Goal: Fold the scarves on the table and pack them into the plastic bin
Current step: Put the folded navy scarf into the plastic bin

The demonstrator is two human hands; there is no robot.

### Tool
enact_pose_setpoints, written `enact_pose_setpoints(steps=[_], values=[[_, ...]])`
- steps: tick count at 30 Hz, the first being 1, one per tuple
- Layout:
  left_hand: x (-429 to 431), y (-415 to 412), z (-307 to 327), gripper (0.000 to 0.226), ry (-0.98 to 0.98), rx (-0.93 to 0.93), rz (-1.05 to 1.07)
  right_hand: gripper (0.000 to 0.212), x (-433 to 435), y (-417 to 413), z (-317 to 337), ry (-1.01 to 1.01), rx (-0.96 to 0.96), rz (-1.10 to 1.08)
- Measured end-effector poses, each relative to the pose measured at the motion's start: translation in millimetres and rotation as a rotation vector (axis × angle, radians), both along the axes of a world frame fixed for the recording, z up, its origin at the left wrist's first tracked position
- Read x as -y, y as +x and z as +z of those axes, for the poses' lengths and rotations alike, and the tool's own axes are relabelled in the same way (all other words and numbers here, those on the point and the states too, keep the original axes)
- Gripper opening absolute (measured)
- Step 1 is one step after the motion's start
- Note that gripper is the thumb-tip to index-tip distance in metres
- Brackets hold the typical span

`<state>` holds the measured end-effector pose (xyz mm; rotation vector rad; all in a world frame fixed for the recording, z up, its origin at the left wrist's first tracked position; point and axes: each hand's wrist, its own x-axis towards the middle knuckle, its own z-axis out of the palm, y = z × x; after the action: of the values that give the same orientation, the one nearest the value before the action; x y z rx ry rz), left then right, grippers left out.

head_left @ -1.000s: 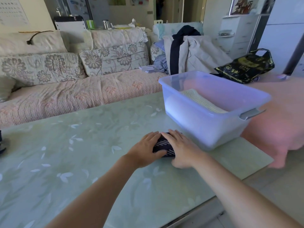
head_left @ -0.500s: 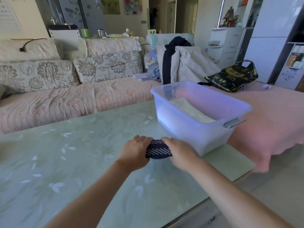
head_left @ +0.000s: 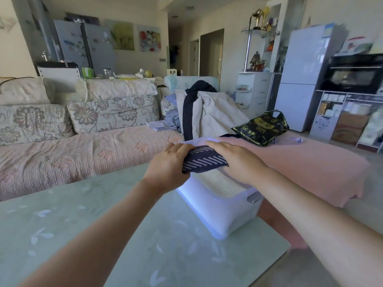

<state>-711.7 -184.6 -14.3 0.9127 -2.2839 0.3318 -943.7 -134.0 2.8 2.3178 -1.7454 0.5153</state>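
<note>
A folded navy scarf with white stripes is held in the air over the clear plastic bin. My left hand grips its left end and my right hand grips its right end, fingers laid over the top. Inside the bin lies a folded cream scarf, partly hidden by the navy one and my hands. The bin stands at the right side of the pale green table.
A pink-covered sofa with floral cushions runs behind the table. To the right lie a pink cloth, a black plastic bag and a heap of clothes. The table's right corner is close to the bin.
Both hands have lifted the folded navy scarf off the table and carried it up and right, over the bin. The camera view has tilted upward.
</note>
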Motion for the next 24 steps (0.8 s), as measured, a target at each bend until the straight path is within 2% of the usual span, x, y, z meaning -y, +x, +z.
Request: enact_pose_setpoints(steps=[4,10,12,16,18,20,21,24], values=[[41,-49,0,0.056,0.089,0.203,0.044,0.071,39,-36,-14,0.071,-0.002,-0.025],[94,-113,-18,0.074,0.259,0.432,0.251,0.069,104,-68,-38,0.104,-0.193,-0.111],[106,-125,-36,0.076,0.323,0.529,0.286,0.064,119,-72,-53,0.191,-0.26,-0.095],[115,-130,-62,0.075,0.637,0.728,0.215,0.049,133,-76,-80,0.451,-0.24,-0.067],[115,-129,-59,0.067,0.768,0.725,0.148,0.061,134,-80,-88,0.536,-0.233,-0.072],[114,-128,-53,0.05,0.863,0.633,0.114,0.074,127,-77,-85,0.682,-0.082,-0.077],[113,-129,-49,0.043,0.891,0.585,0.11,0.072,126,-77,-83,0.736,0.037,-0.104],[112,-132,-47,0.041,0.908,0.556,0.158,0.041,129,-73,-78,0.747,0.274,-0.206]])
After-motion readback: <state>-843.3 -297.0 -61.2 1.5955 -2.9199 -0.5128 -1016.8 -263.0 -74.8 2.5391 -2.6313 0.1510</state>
